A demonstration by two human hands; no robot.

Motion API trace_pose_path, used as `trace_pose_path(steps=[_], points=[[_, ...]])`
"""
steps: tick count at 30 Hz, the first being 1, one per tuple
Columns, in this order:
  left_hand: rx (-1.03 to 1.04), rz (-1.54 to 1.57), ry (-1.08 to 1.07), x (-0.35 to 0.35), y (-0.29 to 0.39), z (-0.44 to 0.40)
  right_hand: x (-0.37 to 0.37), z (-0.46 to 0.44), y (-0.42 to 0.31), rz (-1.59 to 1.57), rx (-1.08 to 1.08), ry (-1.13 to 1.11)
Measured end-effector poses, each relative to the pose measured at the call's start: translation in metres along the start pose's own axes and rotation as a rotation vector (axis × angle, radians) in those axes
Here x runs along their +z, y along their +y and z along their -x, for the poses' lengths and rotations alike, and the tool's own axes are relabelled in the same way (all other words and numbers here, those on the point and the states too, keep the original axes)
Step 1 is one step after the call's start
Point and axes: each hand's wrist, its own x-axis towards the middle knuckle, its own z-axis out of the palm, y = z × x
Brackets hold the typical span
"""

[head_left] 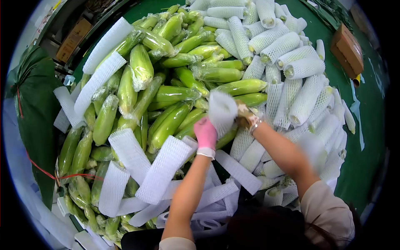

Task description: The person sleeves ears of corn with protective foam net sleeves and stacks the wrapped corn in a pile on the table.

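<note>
Reaching over a green worktop [351, 150], a person [327, 210] holds a white foam mesh sleeve [222, 111], blurred, between two gloved hands. The pink-gloved left hand [206, 134] is curled closed on its lower left side; the right hand [246, 116], in a patterned glove, sits against the opposite side, though how far its fingers bend I cannot tell, nor whether the mesh has anything inside. Perhaps it is held from both sides because such soft foam would otherwise flop. It hangs where two heaps meet: film-wrapped corn ears [141, 66] to the left, mesh-sleeved ears [281, 46] to the right, a split that seems meant to keep them from mixing. Flat sleeves [164, 168] lie across the nearer and left-hand corn, probably for easy reach. A cardboard box [346, 50] sits at the far right, well apart from the hands.
</note>
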Motion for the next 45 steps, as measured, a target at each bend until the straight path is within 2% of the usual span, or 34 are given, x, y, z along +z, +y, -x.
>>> trace_pose_path(steps=[2,3,4,6,8,9,10,11,12,14,16,18,19,20,22,23,24,25,26,28,30,31,32,33,34,35,37,38,40,41,42,43,44,45], points=[[0.361,-0.525,0.071,-0.025,-0.054,-0.016,0.005,0.007,0.013,0.001,-0.162,-0.007],[0.378,-0.816,0.118,-0.03,-0.057,-0.011,0.003,0.029,-0.014,0.082,-0.052,0.048],[0.338,-1.081,0.129,-0.03,-0.051,-0.003,0.006,0.046,-0.022,0.135,-0.282,0.182],[0.296,-1.247,0.067,-0.032,-0.05,0.002,0.017,0.035,-0.001,-0.069,-0.07,0.093],[0.347,-0.793,-0.035,-0.047,-0.09,-0.019,0.004,0.038,-0.026,0.004,0.015,0.053],[0.115,-0.066,-0.095,-0.044,-0.109,-0.021,-0.002,0.041,-0.038,0.139,-0.029,0.086],[-0.082,0.678,-0.006,-0.042,-0.129,-0.024,0.013,0.042,-0.009,-0.422,0.072,0.023],[-0.074,0.685,-0.022,-0.029,-0.11,-0.017,-0.019,0.045,-0.065,-0.44,0.343,-0.197],[0.243,0.063,-0.092,-0.018,-0.089,-0.014,-0.017,0.053,-0.057,-0.671,0.241,-0.129],[0.176,-0.824,0.146,0.032,-0.01,0.021,-0.032,0.078,-0.053,-0.921,0.304,-0.16],[0.394,-1.04,0.006,0.069,0.024,0.032,-0.061,0.085,-0.058,-1.202,0.395,-0.01],[0.643,-0.957,-0.091,0.095,0.029,0.04,-0.094,0.073,-0.1,-1.427,0.42,0.365],[0.631,-0.969,-0.079,0.093,0.037,0.05,-0.136,0.04,-0.009,-1.611,0.122,-0.211],[0.612,-0.86,-0.105,0.089,0.047,0.062,-0.136,0.038,-0.066,-1.643,0.161,0.169],[0.598,-0.738,-0.081,0.068,0.057,0.075,-0.126,0.012,-0.07,-1.557,-0.103,-0.298],[0.552,-0.702,-0.07,0.052,0.062,0.086,-0.098,0.034,-0.108,-1.24,0.04,-0.023],[0.487,-0.691,-0.057,0.033,0.057,0.089,-0.06,0.045,-0.121,-0.946,-0.292,-0.028],[0.417,-0.711,-0.047,0.013,0.051,0.093,-0.031,0.059,-0.147,-0.593,-0.275,-0.085],[0.112,-0.716,-0.167,-0.018,0.039,0.094,-0.006,0.074,-0.172,-0.235,-0.276,-0.186],[-0.192,-0.544,-0.304,-0.068,0.0,0.091,0.036,0.097,-0.207,0.298,-0.284,-0.365],[-0.081,0.373,-0.533,-0.097,-0.036,0.07,0.05,0.105,-0.21,0.365,-0.257,-0.417],[-0.05,0.756,-0.723,-0.101,-0.043,0.059,0.055,0.102,-0.197,0.224,-0.36,-0.303],[0.01,0.84,-0.783,-0.09,-0.03,0.056,0.043,0.098,-0.205,0.091,-0.465,-0.191],[0.198,0.292,-0.449,-0.083,-0.017,0.062,0.007,0.095,-0.204,-0.506,-0.212,-0.461],[0.202,-0.29,-0.119,-0.069,0.007,0.073,-0.011,0.084,-0.187,-0.636,-0.098,-0.406],[0.217,-0.318,-0.162,-0.045,0.029,0.067,-0.021,0.077,-0.167,-0.766,0.014,-0.348],[0.093,-0.126,-0.247,0.001,0.068,0.055,-0.02,0.067,-0.124,-1.113,-0.198,-0.234],[0.254,-0.321,-0.351,0.001,0.05,0.032,-0.019,0.069,-0.093,-0.651,-0.218,-0.063],[0.102,-0.413,-0.266,0.039,0.051,0.026,-0.016,0.069,-0.036,0.275,-0.327,0.186],[0.046,-0.443,-0.249,0.048,0.047,0.019,-0.021,0.07,-0.029,0.273,-0.328,0.188],[0.047,-0.446,-0.25,0.056,0.045,0.011,-0.024,0.07,-0.022,0.185,-0.292,0.236],[0.038,-0.403,-0.274,0.062,0.041,0.003,-0.026,0.069,-0.024,-0.234,-0.191,0.275],[0.028,-0.356,-0.299,0.064,0.034,-0.007,-0.028,0.067,-0.028,-0.667,-0.125,0.362],[0.009,0.044,-0.439,0.049,0.009,-0.037,-0.032,0.064,-0.036,-1.425,0.027,0.409]])
